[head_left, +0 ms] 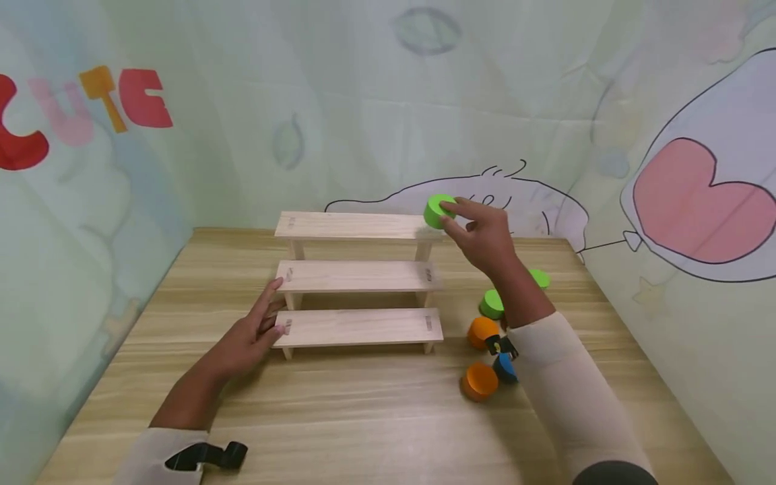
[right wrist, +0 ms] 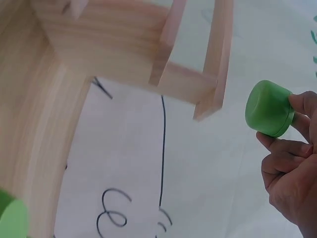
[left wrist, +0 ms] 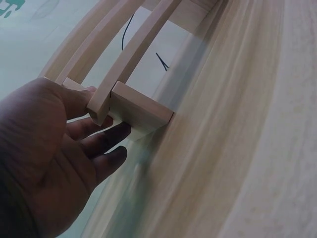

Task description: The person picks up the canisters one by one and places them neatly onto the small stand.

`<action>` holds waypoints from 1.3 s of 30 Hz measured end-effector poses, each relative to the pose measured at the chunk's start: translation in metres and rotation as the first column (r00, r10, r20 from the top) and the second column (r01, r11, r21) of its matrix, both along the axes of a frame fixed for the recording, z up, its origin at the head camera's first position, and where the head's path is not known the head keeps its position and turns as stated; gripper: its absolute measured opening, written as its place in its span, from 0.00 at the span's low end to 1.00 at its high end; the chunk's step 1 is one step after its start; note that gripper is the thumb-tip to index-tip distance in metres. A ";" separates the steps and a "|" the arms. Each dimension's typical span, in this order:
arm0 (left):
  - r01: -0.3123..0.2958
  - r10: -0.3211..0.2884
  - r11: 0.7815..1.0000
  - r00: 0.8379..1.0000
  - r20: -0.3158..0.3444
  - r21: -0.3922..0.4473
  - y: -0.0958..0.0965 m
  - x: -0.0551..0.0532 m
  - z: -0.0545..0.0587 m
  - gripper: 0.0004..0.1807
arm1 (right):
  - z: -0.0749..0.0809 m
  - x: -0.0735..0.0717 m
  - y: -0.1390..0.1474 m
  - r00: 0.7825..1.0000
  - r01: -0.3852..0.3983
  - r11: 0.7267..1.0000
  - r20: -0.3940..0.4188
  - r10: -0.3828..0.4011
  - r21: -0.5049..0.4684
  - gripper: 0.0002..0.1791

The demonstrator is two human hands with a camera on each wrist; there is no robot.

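Observation:
A pale wooden three-step display stand (head_left: 360, 277) stands on the table. My left hand (head_left: 245, 343) holds its left end, the thumb on the lowest step and a finger reaching to the middle step. In the left wrist view, fingers of my left hand (left wrist: 74, 144) lie along the side and under the step of the stand (left wrist: 141, 106). My right hand (head_left: 481, 232) pinches a small green cylinder (head_left: 438, 211) just above the top step's right end. The right wrist view shows that cylinder (right wrist: 267, 109) between thumb and fingers, apart from the stand (right wrist: 188, 82).
Right of the stand lie orange cylinders (head_left: 480, 382), a blue cylinder (head_left: 505, 368) and green cylinders (head_left: 492, 304), some partly behind my right forearm. A printed cloth backdrop (head_left: 242, 162) surrounds the wood-grain table (head_left: 339, 417) at the back and sides.

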State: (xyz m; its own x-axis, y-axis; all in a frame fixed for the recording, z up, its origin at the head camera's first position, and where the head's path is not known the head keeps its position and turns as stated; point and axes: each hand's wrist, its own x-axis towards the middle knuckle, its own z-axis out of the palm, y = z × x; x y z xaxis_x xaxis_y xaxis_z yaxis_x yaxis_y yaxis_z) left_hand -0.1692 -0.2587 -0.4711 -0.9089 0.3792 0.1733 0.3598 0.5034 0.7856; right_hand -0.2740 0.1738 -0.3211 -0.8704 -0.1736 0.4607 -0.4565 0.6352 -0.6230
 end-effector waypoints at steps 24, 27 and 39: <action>0.005 -0.005 1.000 1.000 0.017 0.003 0.000 0.003 0.003 0.49 | 0.019 -0.020 -0.122 0.970 -0.240 0.970 0.023 0.241 -0.046 0.18; 0.009 -0.010 1.000 1.000 0.018 0.009 0.000 0.004 0.003 0.49 | 0.017 -0.021 -0.133 0.963 -0.266 0.963 0.036 0.268 -0.052 0.18; 0.030 -0.030 0.999 0.999 0.018 0.032 -0.001 0.005 0.006 0.48 | 0.009 -0.030 -0.170 0.929 -0.350 0.935 0.109 0.354 -0.054 0.18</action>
